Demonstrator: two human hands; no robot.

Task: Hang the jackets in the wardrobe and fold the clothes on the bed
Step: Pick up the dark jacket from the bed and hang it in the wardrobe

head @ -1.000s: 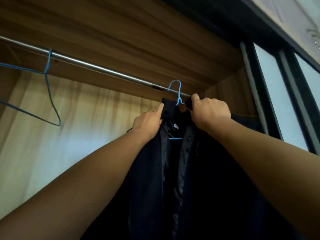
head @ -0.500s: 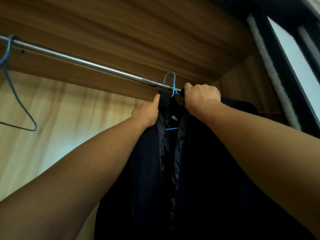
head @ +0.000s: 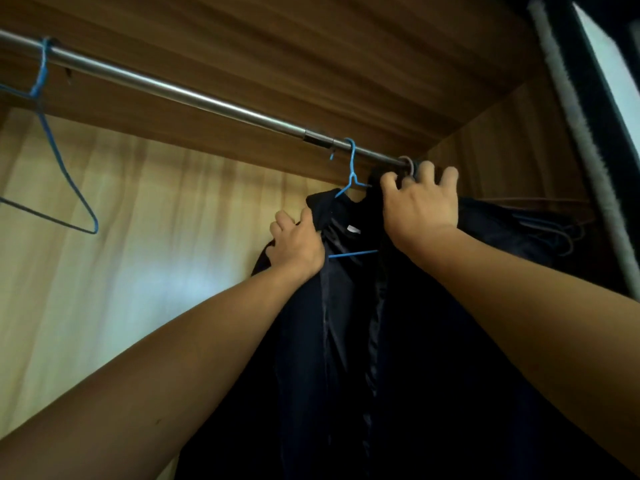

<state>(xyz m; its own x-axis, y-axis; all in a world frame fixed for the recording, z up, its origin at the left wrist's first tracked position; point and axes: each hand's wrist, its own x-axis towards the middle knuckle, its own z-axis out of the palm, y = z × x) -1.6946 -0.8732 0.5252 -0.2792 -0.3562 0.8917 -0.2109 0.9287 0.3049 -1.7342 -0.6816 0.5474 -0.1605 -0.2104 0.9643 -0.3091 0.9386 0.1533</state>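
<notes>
The left hand (head: 298, 244) gripped the dark jacket (head: 398, 341) by its left lapel, below the rod (head: 207, 98). The right hand (head: 420, 206), fingers curled, clutched the collar under the rod's right end, fingertips beside a grey hook (head: 410, 164). The jacket hung from 1 blue hanger (head: 351, 168) on the rod, its hem cut off.

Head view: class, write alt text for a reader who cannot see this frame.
A person's left hand grips the collar of a dark jacket on a blue hanger hooked over a wardrobe's metal rail. The right hand reaches to a grey hook at the rail's right end. An empty blue hanger hangs farther left.
</notes>
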